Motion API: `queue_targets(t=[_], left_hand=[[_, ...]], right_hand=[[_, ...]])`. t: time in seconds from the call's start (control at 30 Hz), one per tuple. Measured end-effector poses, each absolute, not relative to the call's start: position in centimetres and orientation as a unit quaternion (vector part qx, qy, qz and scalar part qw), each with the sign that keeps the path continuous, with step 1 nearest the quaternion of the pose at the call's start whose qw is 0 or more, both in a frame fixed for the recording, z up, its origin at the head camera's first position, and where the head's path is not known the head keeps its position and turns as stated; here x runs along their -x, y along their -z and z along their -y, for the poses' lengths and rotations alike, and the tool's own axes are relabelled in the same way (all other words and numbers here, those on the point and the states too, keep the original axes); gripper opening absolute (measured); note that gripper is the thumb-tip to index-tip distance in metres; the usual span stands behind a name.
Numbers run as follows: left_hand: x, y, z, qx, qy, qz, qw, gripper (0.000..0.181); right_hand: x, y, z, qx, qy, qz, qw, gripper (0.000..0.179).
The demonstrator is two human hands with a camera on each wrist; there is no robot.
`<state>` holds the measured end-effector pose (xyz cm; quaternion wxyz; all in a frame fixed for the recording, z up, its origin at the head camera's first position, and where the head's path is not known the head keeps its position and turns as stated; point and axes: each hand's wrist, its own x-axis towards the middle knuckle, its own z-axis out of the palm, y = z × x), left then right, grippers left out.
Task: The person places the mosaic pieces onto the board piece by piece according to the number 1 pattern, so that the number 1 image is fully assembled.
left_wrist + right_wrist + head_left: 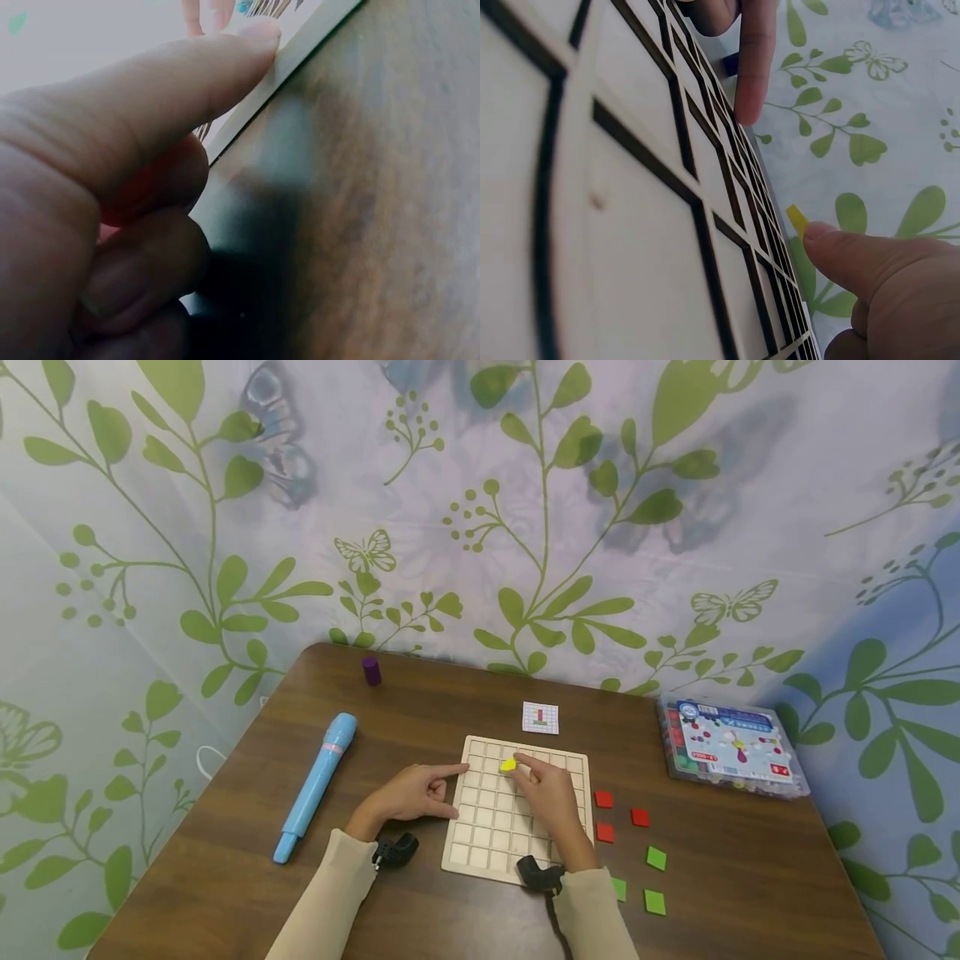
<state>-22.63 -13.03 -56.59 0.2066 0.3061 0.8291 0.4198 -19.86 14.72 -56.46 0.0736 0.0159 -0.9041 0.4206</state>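
A pale wooden grid board [483,817] lies on the table with its squares facing up. My left hand [414,792] is at its left edge, index finger and thumb stretched out against the rim and the other fingers curled in. In the left wrist view the thumb [187,82] touches the board's edge. My right hand [550,793] pinches a yellow tile [508,765] between thumb and fingertips over the upper part of the board. The right wrist view shows the yellow tile [797,220] held tilted, apart from the grid surface.
Three red tiles [603,799] and three green tiles [655,902] lie right of the board. A small pattern card [540,718] is behind it. A clear plastic box [735,747] stands at the right, a blue tube-shaped object [315,785] left, a purple cylinder [372,672] at the back.
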Motion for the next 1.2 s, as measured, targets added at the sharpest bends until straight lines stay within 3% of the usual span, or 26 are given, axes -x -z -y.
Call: queue_targets(t=[0.47, 1.2], left_hand=[[22.51, 56.43, 13.03, -0.303, -0.424, -0.829, 0.205, 0.079], [22.68, 56.30, 12.98, -0.291, -0.430, -0.828, 0.211, 0.085]], right_hand=[[19.82, 56.55, -14.55, -0.044, -0.352, 0.933, 0.067, 0.037], [19.82, 55.61, -13.84, -0.011, -0.317, 0.948, 0.037, 0.034]])
